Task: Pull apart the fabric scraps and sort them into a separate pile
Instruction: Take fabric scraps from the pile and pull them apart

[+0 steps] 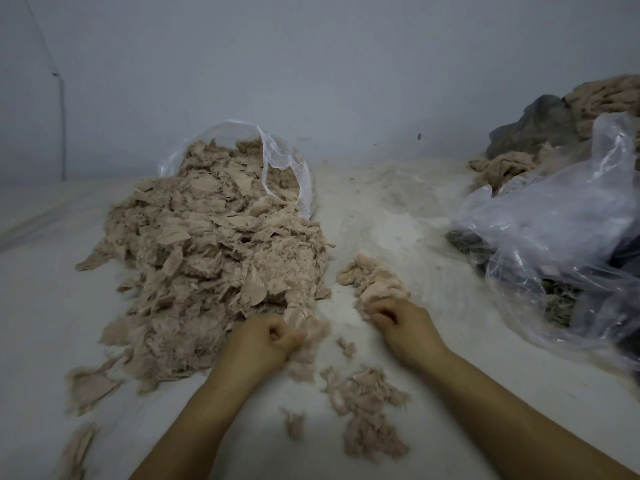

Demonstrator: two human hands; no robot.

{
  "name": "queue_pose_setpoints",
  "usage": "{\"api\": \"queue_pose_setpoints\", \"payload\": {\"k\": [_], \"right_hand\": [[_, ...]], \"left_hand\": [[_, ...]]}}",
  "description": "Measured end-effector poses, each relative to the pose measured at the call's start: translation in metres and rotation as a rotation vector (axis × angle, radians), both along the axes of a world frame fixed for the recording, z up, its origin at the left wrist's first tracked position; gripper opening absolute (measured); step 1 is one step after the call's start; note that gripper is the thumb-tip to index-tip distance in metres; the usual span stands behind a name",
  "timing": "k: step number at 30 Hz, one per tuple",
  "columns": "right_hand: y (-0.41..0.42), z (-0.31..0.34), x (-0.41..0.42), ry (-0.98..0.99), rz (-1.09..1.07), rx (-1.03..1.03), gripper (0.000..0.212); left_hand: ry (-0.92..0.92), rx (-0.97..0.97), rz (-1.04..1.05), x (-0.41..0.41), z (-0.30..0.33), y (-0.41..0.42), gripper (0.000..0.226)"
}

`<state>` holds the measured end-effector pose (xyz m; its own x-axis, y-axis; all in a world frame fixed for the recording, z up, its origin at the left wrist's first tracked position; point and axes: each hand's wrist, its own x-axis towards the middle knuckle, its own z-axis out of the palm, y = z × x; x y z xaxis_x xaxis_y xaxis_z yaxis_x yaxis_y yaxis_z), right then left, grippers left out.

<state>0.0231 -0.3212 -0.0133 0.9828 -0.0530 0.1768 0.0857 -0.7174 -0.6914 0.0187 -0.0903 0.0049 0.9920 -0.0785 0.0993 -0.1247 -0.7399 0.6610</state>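
A big heap of beige fabric scraps spills from a clear plastic bag at centre left. My left hand grips a scrap at the heap's near right edge, fingers curled round it. My right hand pinches the near end of a small separate clump of scraps to the right of the heap. A loose patch of fluffy scraps lies between my forearms, close to me.
A crumpled clear plastic bag with dark and beige fabric lies at the right. Grey cloth and more beige material are piled behind it. Pale fluff dust covers the white surface between the heap and that bag.
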Motion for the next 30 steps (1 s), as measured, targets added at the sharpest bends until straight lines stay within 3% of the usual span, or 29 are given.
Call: {"api": "queue_pose_setpoints", "payload": {"k": [4, 6, 7, 10, 12, 14, 16, 20, 24, 26, 28, 30], "right_hand": [[0.008, 0.011, 0.005, -0.149, -0.013, 0.001, 0.024], [0.022, 0.01, -0.003, -0.062, 0.124, 0.043, 0.021], [0.029, 0.006, -0.011, -0.003, 0.202, 0.043, 0.02], [0.033, 0.002, -0.034, 0.126, 0.357, 0.116, 0.024], [0.029, 0.009, -0.038, 0.15, 0.28, 0.318, 0.04], [0.027, 0.016, -0.03, 0.204, 0.124, 0.571, 0.056], [0.031, 0.02, -0.018, 0.33, 0.063, 0.749, 0.058], [0.04, 0.016, -0.003, 0.306, 0.083, 0.706, 0.033], [0.032, 0.0, -0.003, 0.198, 0.051, 0.775, 0.031], [0.027, -0.002, -0.005, 0.203, 0.093, 0.863, 0.021], [0.024, -0.002, -0.006, 0.216, 0.127, 0.963, 0.025], [0.023, -0.001, -0.006, 0.226, 0.171, 1.033, 0.031]], "left_hand": [[-0.057, 0.132, 0.132, 0.008, -0.002, 0.009, 0.04], [0.057, 0.152, 0.098, 0.014, -0.001, 0.007, 0.047], [0.103, 0.123, 0.059, 0.017, -0.001, 0.004, 0.04], [0.202, -0.184, -0.009, 0.019, -0.001, -0.005, 0.012], [0.338, -0.496, -0.006, 0.017, 0.001, -0.011, 0.003], [0.447, -0.692, -0.051, 0.015, 0.004, -0.018, 0.009], [0.469, -0.757, -0.09, 0.013, 0.001, -0.026, 0.017], [0.307, -0.683, -0.09, 0.008, -0.005, -0.035, 0.01], [0.062, -0.549, 0.114, 0.013, -0.013, -0.023, 0.034], [-0.039, -0.386, 0.138, 0.013, -0.016, -0.016, 0.036], [-0.16, -0.129, 0.111, 0.009, -0.015, -0.016, 0.037], [-0.397, 0.033, 0.054, 0.002, -0.008, -0.021, 0.035]]}}
